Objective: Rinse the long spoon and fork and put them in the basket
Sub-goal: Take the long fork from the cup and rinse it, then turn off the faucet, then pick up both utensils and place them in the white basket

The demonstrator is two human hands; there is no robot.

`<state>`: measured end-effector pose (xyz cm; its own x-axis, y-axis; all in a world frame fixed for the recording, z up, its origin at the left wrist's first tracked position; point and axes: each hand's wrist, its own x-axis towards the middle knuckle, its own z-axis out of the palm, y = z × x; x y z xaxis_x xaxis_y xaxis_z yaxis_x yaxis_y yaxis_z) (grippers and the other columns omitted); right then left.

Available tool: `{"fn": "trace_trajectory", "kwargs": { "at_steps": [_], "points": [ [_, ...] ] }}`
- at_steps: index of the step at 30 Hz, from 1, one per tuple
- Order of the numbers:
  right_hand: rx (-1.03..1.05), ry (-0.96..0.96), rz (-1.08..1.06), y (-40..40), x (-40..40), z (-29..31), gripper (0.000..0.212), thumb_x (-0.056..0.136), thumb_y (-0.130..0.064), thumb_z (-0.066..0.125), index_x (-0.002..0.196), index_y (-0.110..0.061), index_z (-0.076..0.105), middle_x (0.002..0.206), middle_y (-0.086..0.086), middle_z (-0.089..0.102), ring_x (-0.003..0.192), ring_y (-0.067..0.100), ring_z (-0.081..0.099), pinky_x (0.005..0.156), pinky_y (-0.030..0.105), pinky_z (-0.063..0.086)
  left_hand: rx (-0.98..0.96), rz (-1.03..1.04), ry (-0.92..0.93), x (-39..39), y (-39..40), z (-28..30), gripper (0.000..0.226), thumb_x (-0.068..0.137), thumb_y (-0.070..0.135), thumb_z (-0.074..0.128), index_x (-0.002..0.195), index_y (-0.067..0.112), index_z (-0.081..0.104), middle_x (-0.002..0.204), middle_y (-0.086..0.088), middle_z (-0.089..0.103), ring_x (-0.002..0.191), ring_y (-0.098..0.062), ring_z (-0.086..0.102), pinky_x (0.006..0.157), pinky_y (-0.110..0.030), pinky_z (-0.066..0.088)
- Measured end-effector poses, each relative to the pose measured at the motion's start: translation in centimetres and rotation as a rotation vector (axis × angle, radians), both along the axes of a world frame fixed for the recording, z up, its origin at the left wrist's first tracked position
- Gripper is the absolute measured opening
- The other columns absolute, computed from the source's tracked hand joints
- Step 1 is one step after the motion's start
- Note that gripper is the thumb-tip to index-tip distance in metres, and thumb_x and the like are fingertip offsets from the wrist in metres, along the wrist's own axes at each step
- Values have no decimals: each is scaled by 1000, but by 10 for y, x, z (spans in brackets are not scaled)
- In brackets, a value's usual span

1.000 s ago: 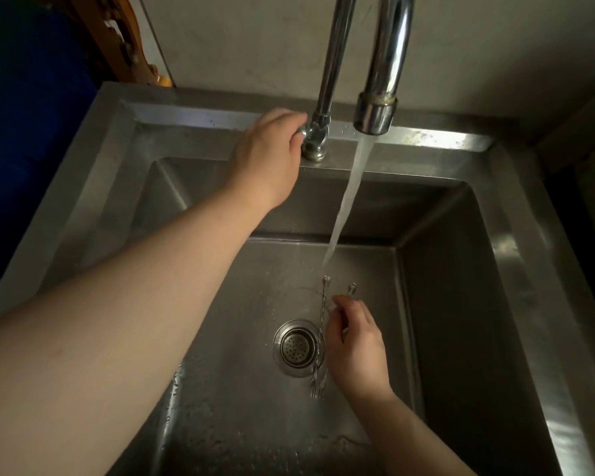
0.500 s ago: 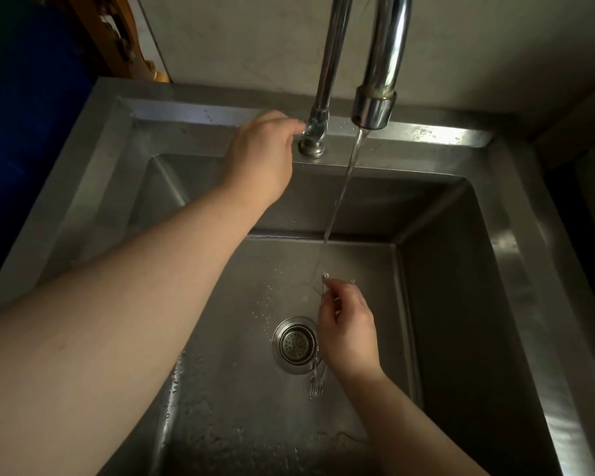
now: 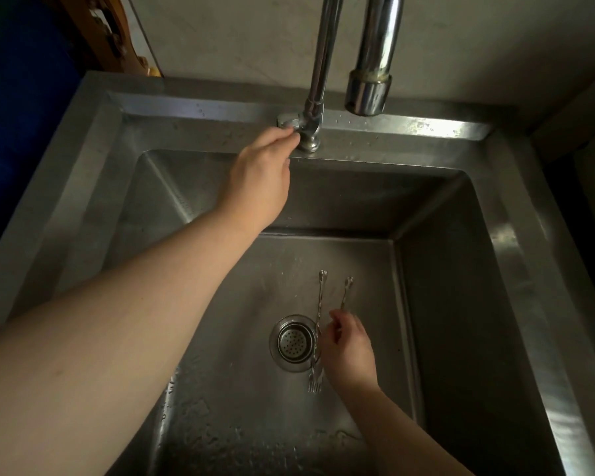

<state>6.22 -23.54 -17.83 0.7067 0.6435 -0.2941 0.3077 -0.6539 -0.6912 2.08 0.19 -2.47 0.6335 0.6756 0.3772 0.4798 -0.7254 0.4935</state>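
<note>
Down in the sink point(image 3: 516, 304), beside the drain point(image 3: 294, 341): right hand point(image 3: 349, 352), grip closed on two thin metal handles held side by side, ends pointing toward the back wall. Fork point(image 3: 318, 324) on the left, tines hanging at the near end just past the drain. Spoon point(image 3: 346, 293) on the right, only its handle showing, bowl hidden under the hand. Up at the back rim: left hand point(image 3: 258, 176), fingertips pinched on the tap lever point(image 3: 285, 122) at the base of the faucet point(image 3: 370, 91). No water falling from the spout. No basket in view.

Likely handling: light, stiff, slim steel, wet and so slippery; twisted shafts probably helping the fingers a little. Two pieces in one pinch apt to scissor or slide apart, so best taken around mid-shaft, both handles pressed together, tines kept away from the palm. No risk of breakage; the main hazard a drop onto the drain. Judging by the wet floor of the sink and the dry spout, rinse about finished, transfer to the basket not yet made.

No brand, label or writing readable anywhere.
</note>
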Motion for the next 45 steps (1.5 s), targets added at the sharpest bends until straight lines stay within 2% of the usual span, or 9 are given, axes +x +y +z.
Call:
{"fn": "trace_trajectory", "kwargs": {
  "at_steps": [3, 7, 11, 14, 18, 23, 33, 40, 45],
  "points": [
    [-149, 69, -7, -13, 2, -23, 25, 94, -22, 49, 115, -14, 61, 113, 5, 60, 94, 19, 58, 80, 27, 44, 8, 23, -17, 1, 1, -4, 41, 91, 1, 56, 132, 3, 58, 138, -12, 56, 123, -29, 56, 107, -28, 39],
    [-342, 155, -126, -22, 3, -49, 14, 93, -23, 52, 97, -11, 59, 107, 14, 58, 82, 26, 61, 79, 34, 50, -19, 187, -102, -9, -38, -47, 50, 87, 9, 58, 136, 5, 49, 141, -17, 44, 130, -33, 43, 110, -31, 34],
    [-421, 128, -97, -17, 4, -64, 20, 90, -27, 59, 99, -9, 59, 111, 13, 56, 92, 32, 61, 78, 32, 47, -375, 211, 87, -26, -108, -126, 30, 86, 11, 64, 114, 1, 62, 109, -18, 59, 103, -35, 58, 93, -38, 46],
    [-410, 75, -51, -11, 7, -75, 22, 89, -29, 59, 98, -8, 58, 110, 14, 57, 95, 34, 61, 77, 34, 47, -662, 254, 249, -30, -155, -175, 26, 87, 20, 65, 108, 5, 66, 104, -15, 65, 96, -30, 62, 85, -37, 49],
    [-401, 102, -106, -8, 9, -90, 20, 87, -28, 57, 91, -8, 59, 102, 17, 63, 88, 32, 63, 72, 34, 46, -813, 303, 360, -25, -187, -220, 22, 86, 24, 62, 93, 6, 71, 95, -13, 72, 93, -30, 65, 78, -35, 45],
    [-454, 59, -109, -10, 14, -103, 21, 92, -20, 50, 96, -4, 63, 108, 20, 68, 100, 34, 64, 77, 32, 47, -829, 337, 530, -22, -196, -248, 22, 88, 21, 55, 95, 4, 67, 105, -16, 71, 104, -35, 63, 83, -38, 45],
    [-503, 84, -85, -7, 16, -100, 19, 87, -18, 54, 97, -3, 61, 108, 20, 68, 101, 35, 64, 77, 31, 48, -844, 336, 551, -24, -190, -258, 24, 89, 17, 52, 95, 2, 69, 105, -20, 70, 104, -37, 62, 83, -40, 44],
    [-394, 82, -87, -6, 18, -80, 19, 87, -15, 55, 93, 1, 64, 102, 24, 70, 97, 39, 65, 73, 34, 47, -803, 344, 385, -28, -180, -235, 18, 88, 15, 58, 88, 5, 74, 94, -17, 74, 92, -36, 65, 72, -36, 44],
    [-245, 27, -121, -5, 18, -21, 19, 91, -15, 54, 90, 2, 62, 95, 24, 69, 92, 39, 63, 74, 39, 46, -744, 394, 204, -33, -172, -187, 11, 86, 16, 65, 85, 9, 73, 83, -12, 75, 80, -32, 66, 66, -32, 44]
  ]
}}
